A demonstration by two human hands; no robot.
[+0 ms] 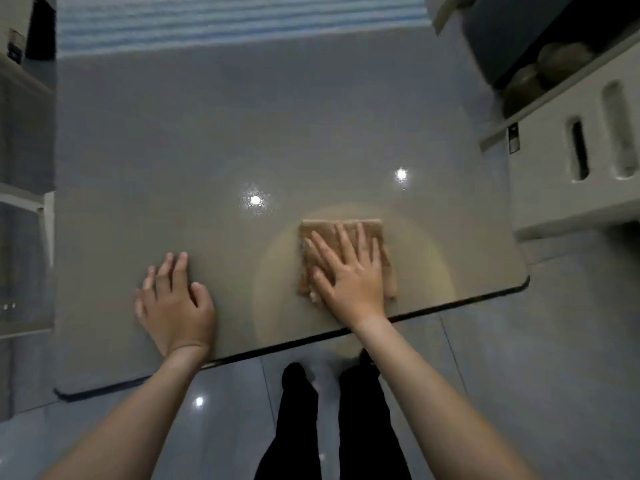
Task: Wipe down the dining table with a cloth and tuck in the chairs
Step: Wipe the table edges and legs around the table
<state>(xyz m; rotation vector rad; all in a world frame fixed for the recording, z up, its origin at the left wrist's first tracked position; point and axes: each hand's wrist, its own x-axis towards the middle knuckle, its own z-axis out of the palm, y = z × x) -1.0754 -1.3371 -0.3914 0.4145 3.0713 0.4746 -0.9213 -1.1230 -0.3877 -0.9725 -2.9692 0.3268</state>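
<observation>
I see the cloth (318, 227), a tan folded square, lying flat on the glossy grey tabletop (242, 133) near its near edge, toward the right corner. My right hand (349, 271) lies on top of it, palm down, with the fingers spread and straight, pressing it against the surface and not curled around it. The cloth shows beyond the fingertips and along both sides of the hand. My left hand (176, 299) rests flat on the bare tabletop well to the left of the cloth, fingers straight and slightly spread, holding nothing. Two bright light reflections (255, 200) sit on the surface beyond the hands. Below the table edge, legs in black trousers (298, 427) stand on a shiny tiled floor (519, 375). At the right, beside the table, stands a white piece with slots (571, 150); I cannot tell whether it is a chair.
</observation>
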